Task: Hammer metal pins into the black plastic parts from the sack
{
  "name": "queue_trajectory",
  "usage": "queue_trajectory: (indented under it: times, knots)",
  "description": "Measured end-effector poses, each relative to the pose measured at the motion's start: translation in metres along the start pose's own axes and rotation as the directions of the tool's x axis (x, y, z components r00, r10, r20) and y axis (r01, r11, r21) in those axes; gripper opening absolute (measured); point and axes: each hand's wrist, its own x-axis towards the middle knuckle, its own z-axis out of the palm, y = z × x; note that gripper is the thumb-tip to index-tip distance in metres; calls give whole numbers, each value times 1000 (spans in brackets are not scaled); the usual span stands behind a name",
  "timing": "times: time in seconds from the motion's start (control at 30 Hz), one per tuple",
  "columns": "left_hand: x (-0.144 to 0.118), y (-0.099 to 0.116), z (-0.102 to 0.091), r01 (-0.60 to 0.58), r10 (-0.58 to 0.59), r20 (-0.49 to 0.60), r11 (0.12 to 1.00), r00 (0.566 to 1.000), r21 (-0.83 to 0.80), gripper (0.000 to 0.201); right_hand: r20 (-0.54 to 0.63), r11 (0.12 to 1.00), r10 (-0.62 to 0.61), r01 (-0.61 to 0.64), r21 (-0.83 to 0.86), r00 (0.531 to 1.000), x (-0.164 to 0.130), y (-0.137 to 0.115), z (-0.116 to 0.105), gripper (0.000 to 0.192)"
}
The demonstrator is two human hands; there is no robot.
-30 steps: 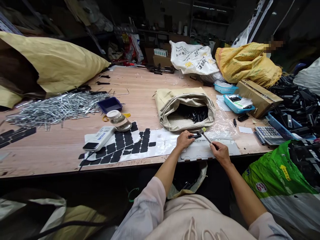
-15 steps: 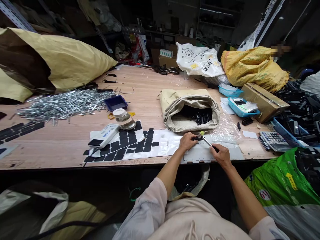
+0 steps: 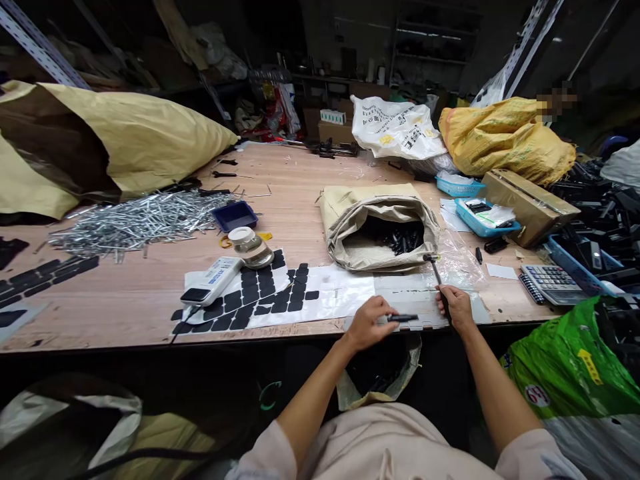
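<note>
The left hand's grip (image 3: 367, 323) is closed around the near end of a slim black bar (image 3: 403, 318), thumb on top and fingers curled under, so the piece is pinched rather than lying free. The bar sits just above the front edge of the worktop (image 3: 125, 293), over a pale plastic sheet (image 3: 400, 293), and its long axis runs nearly level, left to right, with the free end pointing toward the right hand (image 3: 455, 307).

The right hand's grip is wrapped shut on the handle of a small hammer (image 3: 436, 270). The handle slopes up and away from the person, and the dark head stands above and beyond the bar, near the mouth of the open paper sack (image 3: 350, 220) of black parts (image 3: 400, 239). So the hammer head lies farther out on the worktop than the bar, slightly to its right, with clear air between them. The two hands are close together, the bar's free end just short of the right wrist, and the left hand is the one nearer the piece.

Left of the hands lie sheets of black adhesive pads (image 3: 250, 297), a white handheld device (image 3: 210, 280) and a small glass jar (image 3: 249, 245). A heap of metal pins (image 3: 135, 220) is spread farther left. A calculator (image 3: 550, 280) rests at the right.
</note>
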Motion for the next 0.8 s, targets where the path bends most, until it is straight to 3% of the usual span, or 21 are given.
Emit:
queue_trajectory:
  times: [0.1,0.2,0.3,0.37,0.43,0.5,0.6,0.73,0.8]
  knots:
    - [-37,14,6,-77,67,100,992,993,101,17,16,1000,0,1,-21,1000,-2,0,3,43]
    - [-41,20,8,-104,78,161,981,984,162,23,11,1000,-7,7,-18,1000,-4,-1,3,44]
    - [-1,19,5,-45,37,63,992,997,118,26,15,1000,-6,7,-23,1000,-3,1,3,45]
    - [45,16,0,91,-85,-79,992,993,86,19,20,1000,-5,6,-25,1000,-2,2,4,44]
    - [98,10,-4,266,-243,-230,961,942,77,16,20,1000,-7,7,-26,1000,-2,3,4,43]
    - [148,2,-7,428,-365,-354,897,861,115,19,14,1000,-7,8,-27,1000,-1,3,5,43]
    - [201,-16,-7,629,-533,-404,763,743,150,32,-1,1000,-1,1,-23,1000,-1,3,5,43]
    - [226,-43,-1,781,-718,-321,609,618,143,35,-4,1000,11,-11,-11,1000,0,3,6,42]
    - [224,-50,0,797,-743,-302,593,597,114,28,-3,1000,12,-12,-12,1000,0,3,6,41]
